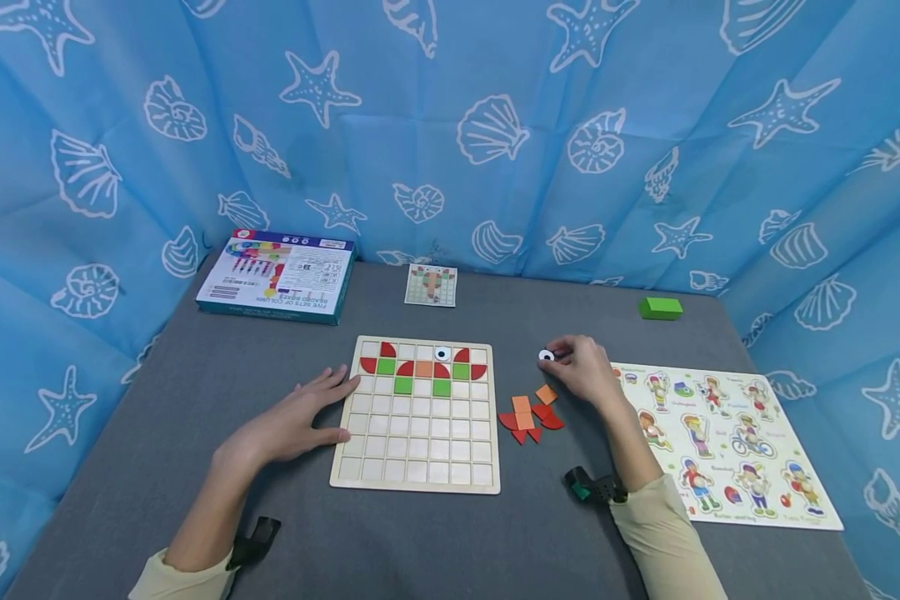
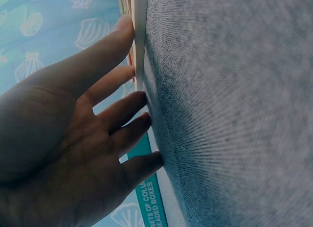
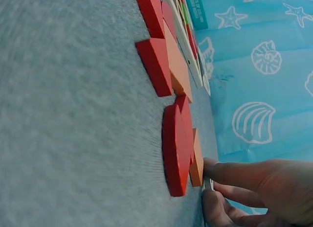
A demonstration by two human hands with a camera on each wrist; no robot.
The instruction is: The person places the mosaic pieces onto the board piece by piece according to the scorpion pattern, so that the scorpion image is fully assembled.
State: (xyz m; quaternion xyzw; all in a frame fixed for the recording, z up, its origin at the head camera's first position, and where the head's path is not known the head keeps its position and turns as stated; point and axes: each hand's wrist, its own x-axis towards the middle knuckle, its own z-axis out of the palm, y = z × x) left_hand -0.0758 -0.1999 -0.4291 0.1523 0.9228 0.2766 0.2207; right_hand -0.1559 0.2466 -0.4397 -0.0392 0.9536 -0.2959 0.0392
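Pinched a white disc (image 1: 546,356) with a black dot between the thumb and fingers of the right hand (image 1: 588,372), to the right of a wooden grid board (image 1: 418,448) and apart from it. Could not tell whether resting the disc on the gray tabletop (image 1: 270,354) or holding it just above. Set the left hand (image 1: 300,421) against the grid board's left edge, with fingers extended and spread, touching that edge with thumb and fingertips. Saw red quarter-circles (image 1: 368,365), green squares (image 1: 402,385), one orange square (image 1: 423,368) and a matching eye disc (image 1: 442,353) in the grid board's far rows. Found loose orange squares (image 1: 521,403) and loose red pieces (image 1: 552,422) clustered between the grid board and the right forearm, some touching. Noticed a pattern card (image 1: 431,286) lying beyond the grid board, near a blue seashell curtain (image 1: 435,229); a box (image 1: 276,275) lettered "FIVE SETS OF COLUMN BEADED BOXES" to the card's left; a green block (image 1: 661,308) at far right; and a sports-figure puzzle board (image 1: 791,442) partly hidden by the right forearm.
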